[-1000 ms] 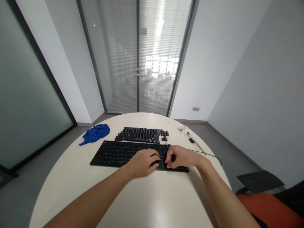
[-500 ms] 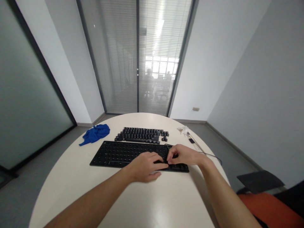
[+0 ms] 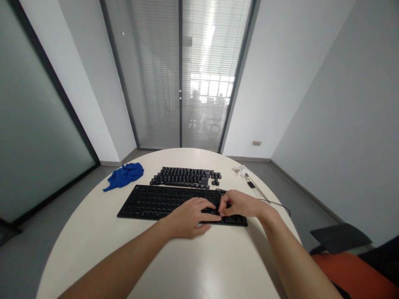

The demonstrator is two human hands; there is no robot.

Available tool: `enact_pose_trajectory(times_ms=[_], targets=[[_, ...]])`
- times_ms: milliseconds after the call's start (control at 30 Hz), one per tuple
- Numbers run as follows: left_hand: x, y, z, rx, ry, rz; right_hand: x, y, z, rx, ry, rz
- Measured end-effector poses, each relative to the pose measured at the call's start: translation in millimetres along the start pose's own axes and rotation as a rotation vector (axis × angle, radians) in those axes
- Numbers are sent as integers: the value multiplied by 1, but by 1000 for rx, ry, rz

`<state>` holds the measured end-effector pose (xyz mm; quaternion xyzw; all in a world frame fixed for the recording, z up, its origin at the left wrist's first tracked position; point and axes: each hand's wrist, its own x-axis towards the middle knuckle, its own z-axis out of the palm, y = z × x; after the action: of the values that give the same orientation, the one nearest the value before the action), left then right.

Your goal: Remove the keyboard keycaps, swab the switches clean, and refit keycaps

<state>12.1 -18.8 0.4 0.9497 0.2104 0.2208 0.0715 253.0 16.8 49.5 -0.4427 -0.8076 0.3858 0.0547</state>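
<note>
Now both hands on keyboard (image 3: 156,202), mid-table (image 3: 199,257): left hand (image 3: 188,216) curled loosely over right-end keys, right hand (image 3: 238,204) pinching something small there, too hidden to tell what. Loose keycaps (image 3: 185,176) at 12 o'clock of keyboard, blue cloth (image 3: 124,174) at 10, cable (image 3: 274,202) at 3.

Two bare forearms in view, no sleeves, no watch or bands at the wrists. Left hand (image 3: 190,216) and right hand (image 3: 238,204) ungloved, no rings showing, fingernails short and plain.
</note>
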Motion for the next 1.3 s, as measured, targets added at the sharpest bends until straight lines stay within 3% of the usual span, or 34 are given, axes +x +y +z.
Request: enact_pose_trajectory(times_ms=[267, 400, 467, 567, 633, 867, 1300], targets=[[1, 0, -1, -31, 1, -23, 0, 1, 4, -91, -1, 22], [-1, 0, 0, -52, 17, -28, 5, 8, 5, -28, 34, -63], [-1, 0, 1, -67, 29, -26, 11, 14, 5, -70, 193, -95], [-2, -1, 2, -110, 66, -59, 23, 26, 5, -272, 571, -116], [-3, -3, 4, -129, 118, -113, 29, 36, 5, -368, 680, -132], [-1, -11, 11, -131, 329, -359, 40, 56, 11, -422, 666, -88], [0, -11, 14, -158, 303, -438, 44, 63, 12, -434, 589, -94]])
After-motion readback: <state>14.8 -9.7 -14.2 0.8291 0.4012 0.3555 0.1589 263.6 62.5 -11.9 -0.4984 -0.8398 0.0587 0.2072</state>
